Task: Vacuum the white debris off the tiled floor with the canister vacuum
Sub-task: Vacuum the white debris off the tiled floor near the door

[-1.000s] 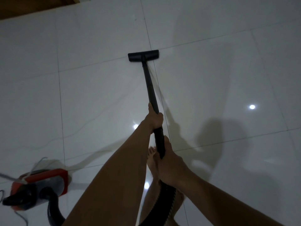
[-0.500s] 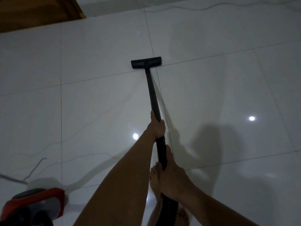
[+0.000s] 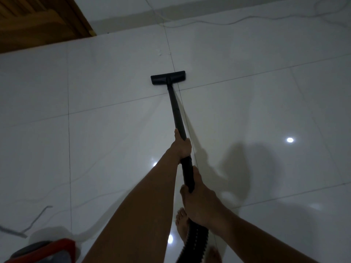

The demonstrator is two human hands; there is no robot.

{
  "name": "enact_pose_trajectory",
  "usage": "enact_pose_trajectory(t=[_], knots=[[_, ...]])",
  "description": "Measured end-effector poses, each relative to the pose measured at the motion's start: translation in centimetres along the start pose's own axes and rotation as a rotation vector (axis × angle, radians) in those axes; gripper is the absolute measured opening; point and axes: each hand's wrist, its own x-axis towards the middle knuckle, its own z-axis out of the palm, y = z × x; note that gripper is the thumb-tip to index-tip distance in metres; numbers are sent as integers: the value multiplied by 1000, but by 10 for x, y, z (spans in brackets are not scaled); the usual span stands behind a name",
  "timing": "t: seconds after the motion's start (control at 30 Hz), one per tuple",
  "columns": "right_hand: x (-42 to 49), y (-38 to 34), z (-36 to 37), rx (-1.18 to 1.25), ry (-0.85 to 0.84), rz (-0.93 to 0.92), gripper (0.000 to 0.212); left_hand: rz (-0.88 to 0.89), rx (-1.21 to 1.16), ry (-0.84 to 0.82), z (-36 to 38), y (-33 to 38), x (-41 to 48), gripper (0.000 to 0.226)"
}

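Note:
A black vacuum wand [image 3: 175,109] runs from my hands out to its flat floor nozzle [image 3: 168,77], which lies on the glossy white tiled floor [image 3: 106,149] at a grout crossing. My left hand [image 3: 181,146] grips the wand partway down. My right hand [image 3: 197,200] grips its lower end where the ribbed hose [image 3: 195,242] begins. A few small white specks of debris [image 3: 159,52] lie on the tile just beyond the nozzle. The red and grey canister [image 3: 41,251] sits at the bottom left, partly cut off by the frame.
A wooden door [image 3: 38,19] stands at the top left. A thin white cord [image 3: 237,20] trails along the far floor edge. A grey power cord [image 3: 32,223] lies near the canister. My bare feet [image 3: 181,224] stand under my arms.
The view has tilted up, showing more of the door and the far cord. The nozzle has slid slightly forward toward the specks. The canister has dropped lower in view. Both grips are unchanged.

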Motion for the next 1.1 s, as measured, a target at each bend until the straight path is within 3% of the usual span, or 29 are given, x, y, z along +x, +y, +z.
enact_pose_trajectory(t=[0.57, 1.1], knots=[[59, -22, -22, -174, 45, 43, 72, 6, -8, 13, -14, 52, 44, 76], [88, -80, -78, -129, -14, -10, 74, 8, -12, 30, -36, 115, 83, 75]])
